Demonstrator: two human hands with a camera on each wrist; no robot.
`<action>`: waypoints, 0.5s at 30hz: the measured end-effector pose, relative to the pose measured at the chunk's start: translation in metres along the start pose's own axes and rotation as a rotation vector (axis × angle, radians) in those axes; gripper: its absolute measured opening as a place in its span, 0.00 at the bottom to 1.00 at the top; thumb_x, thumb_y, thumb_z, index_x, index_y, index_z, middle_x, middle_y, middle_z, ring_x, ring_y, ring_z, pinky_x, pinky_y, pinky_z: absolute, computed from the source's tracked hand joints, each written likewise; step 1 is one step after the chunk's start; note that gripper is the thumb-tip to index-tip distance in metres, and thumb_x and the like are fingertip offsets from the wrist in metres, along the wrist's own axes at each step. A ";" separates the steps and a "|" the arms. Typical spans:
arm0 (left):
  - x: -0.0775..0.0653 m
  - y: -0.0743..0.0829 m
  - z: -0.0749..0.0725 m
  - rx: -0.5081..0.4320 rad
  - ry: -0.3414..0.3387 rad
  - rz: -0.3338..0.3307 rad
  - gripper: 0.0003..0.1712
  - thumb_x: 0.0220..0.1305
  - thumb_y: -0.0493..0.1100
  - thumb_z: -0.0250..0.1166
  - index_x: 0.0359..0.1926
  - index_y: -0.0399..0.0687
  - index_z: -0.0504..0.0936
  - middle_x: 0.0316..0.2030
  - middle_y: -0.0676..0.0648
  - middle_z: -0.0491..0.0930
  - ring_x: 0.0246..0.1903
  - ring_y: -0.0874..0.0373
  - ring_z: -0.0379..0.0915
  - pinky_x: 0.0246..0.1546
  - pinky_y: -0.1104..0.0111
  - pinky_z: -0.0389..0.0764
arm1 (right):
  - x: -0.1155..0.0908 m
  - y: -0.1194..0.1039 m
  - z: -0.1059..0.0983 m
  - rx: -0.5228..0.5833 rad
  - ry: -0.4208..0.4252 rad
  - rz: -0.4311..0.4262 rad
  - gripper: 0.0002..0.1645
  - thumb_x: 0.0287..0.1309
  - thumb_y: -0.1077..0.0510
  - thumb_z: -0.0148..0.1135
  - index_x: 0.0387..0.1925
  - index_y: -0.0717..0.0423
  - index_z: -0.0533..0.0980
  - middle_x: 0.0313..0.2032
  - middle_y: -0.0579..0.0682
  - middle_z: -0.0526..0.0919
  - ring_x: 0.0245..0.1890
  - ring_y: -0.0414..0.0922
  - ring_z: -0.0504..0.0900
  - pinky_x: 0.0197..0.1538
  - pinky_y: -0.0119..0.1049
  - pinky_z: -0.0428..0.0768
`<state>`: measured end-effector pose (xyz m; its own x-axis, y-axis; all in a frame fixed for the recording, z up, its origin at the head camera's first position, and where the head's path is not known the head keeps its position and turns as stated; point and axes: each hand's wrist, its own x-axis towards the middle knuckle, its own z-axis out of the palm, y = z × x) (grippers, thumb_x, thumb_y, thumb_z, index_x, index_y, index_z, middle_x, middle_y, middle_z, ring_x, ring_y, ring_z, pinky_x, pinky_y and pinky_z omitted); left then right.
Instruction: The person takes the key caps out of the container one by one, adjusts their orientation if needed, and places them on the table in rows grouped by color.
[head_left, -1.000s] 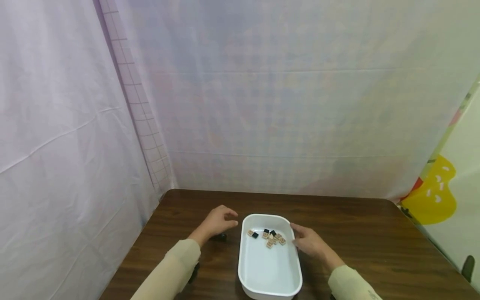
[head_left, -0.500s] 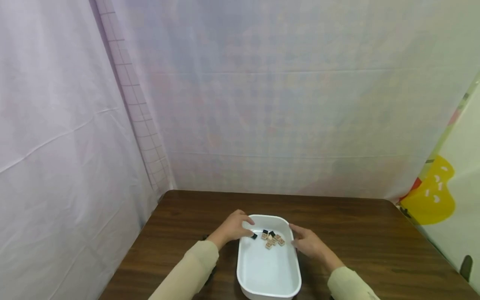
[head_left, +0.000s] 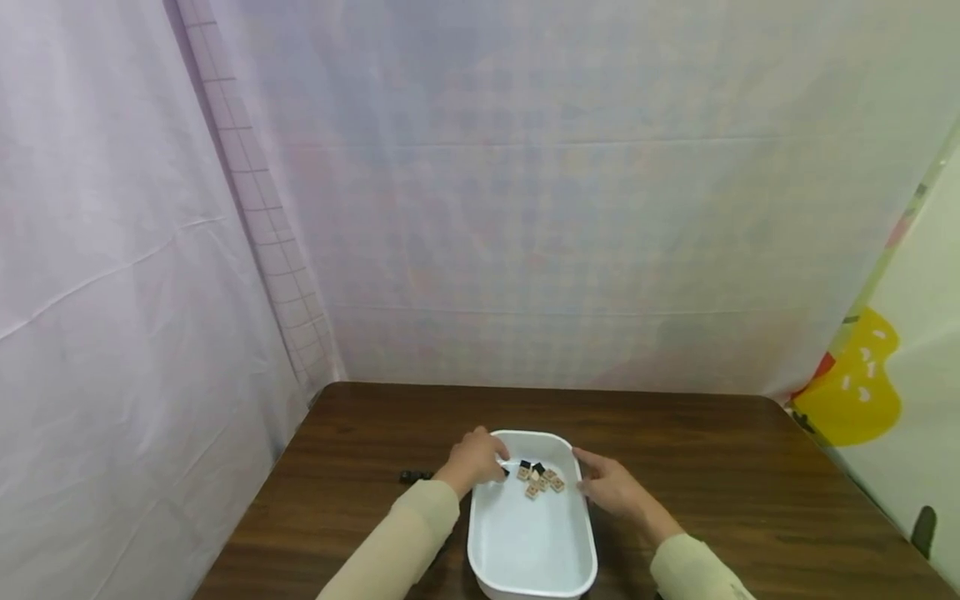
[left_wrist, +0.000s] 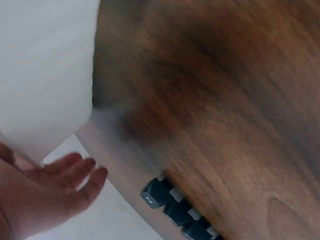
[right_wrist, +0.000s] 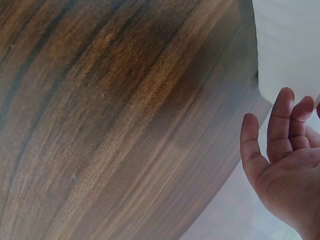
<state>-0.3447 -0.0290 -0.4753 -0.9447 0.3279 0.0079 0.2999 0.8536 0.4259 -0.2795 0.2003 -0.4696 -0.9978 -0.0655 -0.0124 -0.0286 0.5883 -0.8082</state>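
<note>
A deep white tray [head_left: 532,542] stands lengthwise before me on the table. Several small square beige pieces [head_left: 557,484] lie in its far half, with black square pieces [head_left: 538,468] among them. My left hand [head_left: 477,457] reaches over the far left rim, fingertips down at a small black piece [head_left: 506,472] mostly covered by the fingers; I cannot tell whether they pinch it. My right hand [head_left: 617,489] holds the far right rim, thumb over the inside and index finger along the corner. Its other fingers [right_wrist: 280,120] stand loosely outside the wall.
A row of black blocks [left_wrist: 157,192], shaped like keycaps with a white mark on one face, lies on the dark wooden table [head_left: 697,467] left of the tray. White curtains [head_left: 525,208] hang behind the table and on the left.
My left hand has moved right from beside the tray to over its left rim, down at the leftmost pieces. The right hand stays on the rim.
</note>
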 end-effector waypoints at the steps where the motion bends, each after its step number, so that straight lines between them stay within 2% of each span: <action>1: 0.000 0.000 0.000 0.043 -0.004 -0.006 0.16 0.50 0.41 0.75 0.43 0.53 0.88 0.49 0.42 0.74 0.52 0.44 0.70 0.53 0.49 0.71 | 0.000 -0.001 0.000 -0.001 0.000 -0.004 0.36 0.55 0.69 0.59 0.67 0.72 0.64 0.26 0.54 0.79 0.25 0.46 0.76 0.30 0.37 0.74; 4: 0.002 0.000 0.002 0.180 -0.016 -0.005 0.16 0.50 0.43 0.74 0.44 0.58 0.89 0.50 0.44 0.74 0.53 0.45 0.69 0.54 0.50 0.70 | -0.001 -0.002 0.001 -0.003 -0.002 -0.010 0.37 0.55 0.69 0.59 0.67 0.72 0.64 0.26 0.54 0.79 0.25 0.46 0.76 0.30 0.37 0.73; 6: 0.003 0.000 0.003 0.239 -0.019 0.006 0.13 0.50 0.45 0.75 0.40 0.59 0.89 0.49 0.45 0.74 0.53 0.46 0.68 0.52 0.50 0.71 | -0.002 -0.003 0.001 0.002 -0.001 -0.002 0.37 0.55 0.69 0.59 0.67 0.71 0.64 0.26 0.54 0.79 0.25 0.46 0.75 0.29 0.37 0.72; 10: 0.004 -0.002 0.004 0.260 -0.011 0.018 0.07 0.48 0.47 0.77 0.31 0.60 0.88 0.45 0.47 0.74 0.50 0.48 0.69 0.49 0.51 0.72 | -0.001 -0.004 0.002 -0.008 -0.001 0.004 0.36 0.55 0.69 0.59 0.67 0.71 0.65 0.26 0.54 0.79 0.25 0.46 0.75 0.29 0.37 0.72; 15: 0.003 -0.002 0.003 0.242 -0.009 0.021 0.09 0.45 0.48 0.80 0.29 0.61 0.88 0.45 0.48 0.74 0.50 0.49 0.68 0.49 0.52 0.71 | 0.000 -0.003 0.003 -0.017 0.007 0.011 0.36 0.55 0.69 0.59 0.67 0.71 0.65 0.25 0.53 0.78 0.25 0.46 0.75 0.29 0.37 0.71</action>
<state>-0.3479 -0.0282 -0.4791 -0.9369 0.3496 0.0057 0.3438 0.9182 0.1965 -0.2790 0.1961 -0.4694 -0.9984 -0.0533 -0.0176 -0.0181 0.6028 -0.7977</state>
